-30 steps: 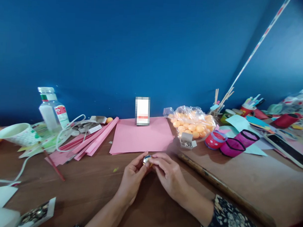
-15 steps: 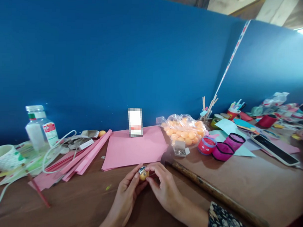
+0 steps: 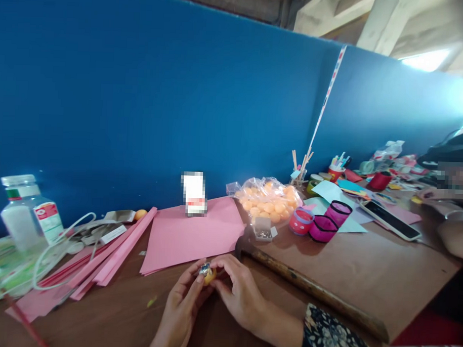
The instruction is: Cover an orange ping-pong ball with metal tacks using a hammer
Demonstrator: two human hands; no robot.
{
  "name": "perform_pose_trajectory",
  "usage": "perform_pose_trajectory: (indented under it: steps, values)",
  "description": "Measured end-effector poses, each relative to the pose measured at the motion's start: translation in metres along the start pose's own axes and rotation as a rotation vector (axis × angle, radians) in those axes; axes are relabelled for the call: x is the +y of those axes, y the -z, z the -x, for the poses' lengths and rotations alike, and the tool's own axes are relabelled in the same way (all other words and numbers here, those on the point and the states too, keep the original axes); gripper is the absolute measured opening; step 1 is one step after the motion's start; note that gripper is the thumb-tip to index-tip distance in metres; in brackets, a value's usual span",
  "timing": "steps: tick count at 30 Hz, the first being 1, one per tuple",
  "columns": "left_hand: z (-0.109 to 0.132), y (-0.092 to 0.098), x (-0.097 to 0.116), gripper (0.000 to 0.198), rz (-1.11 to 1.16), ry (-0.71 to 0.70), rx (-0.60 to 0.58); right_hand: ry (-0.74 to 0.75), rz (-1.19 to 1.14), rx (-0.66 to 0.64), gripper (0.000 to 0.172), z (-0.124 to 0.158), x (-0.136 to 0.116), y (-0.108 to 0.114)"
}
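Observation:
Low in the middle of the head view, a small orange ball [image 3: 210,279] is held between my two hands over the brown table. A shiny silver piece [image 3: 205,268] sits on its upper left side; its exact kind is too small to tell. My left hand [image 3: 182,299] is closed on the ball from the left, thumb in front. From the right, my right hand [image 3: 239,291] pinches the same ball with thumb and fingertips. Beyond the hands lie pink paper sheets [image 3: 195,235] and a small open box [image 3: 263,231] of metal bits.
A wooden-handled hammer [image 3: 318,288] lies to the right. Behind it are a plastic bag of orange balls [image 3: 268,202], small round pouches [image 3: 323,229] and a phone [image 3: 391,219]. Leftward are pink paper strips [image 3: 114,255] and a clear bottle [image 3: 21,217]. Another person's arm [image 3: 451,234] rests far right.
The view has swung right, so the table things appear further left and another person shows at the right edge. Both hands still hold the ball, which looks slightly turned.

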State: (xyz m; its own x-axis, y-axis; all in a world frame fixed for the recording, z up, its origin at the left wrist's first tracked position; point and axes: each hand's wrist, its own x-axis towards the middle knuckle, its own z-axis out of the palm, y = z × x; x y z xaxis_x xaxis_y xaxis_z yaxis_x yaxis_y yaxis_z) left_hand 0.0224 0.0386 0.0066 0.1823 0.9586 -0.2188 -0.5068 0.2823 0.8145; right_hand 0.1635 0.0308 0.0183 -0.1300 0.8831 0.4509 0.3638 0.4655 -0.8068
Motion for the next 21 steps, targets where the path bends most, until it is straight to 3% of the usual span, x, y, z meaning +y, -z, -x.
perform_pose_trajectory:
  steps: [12,21]
  values:
    - [-0.0031,-0.0031,0.0034,0.05,-0.085,0.005,0.077,-0.002,0.03,-0.042,0.04,0.002,-0.0035,-0.0028]
    - [0.001,-0.0068,0.0059,0.048,-0.061,0.028,0.109,0.011,0.059,-0.047,0.039,0.0044,-0.0043,-0.0022]
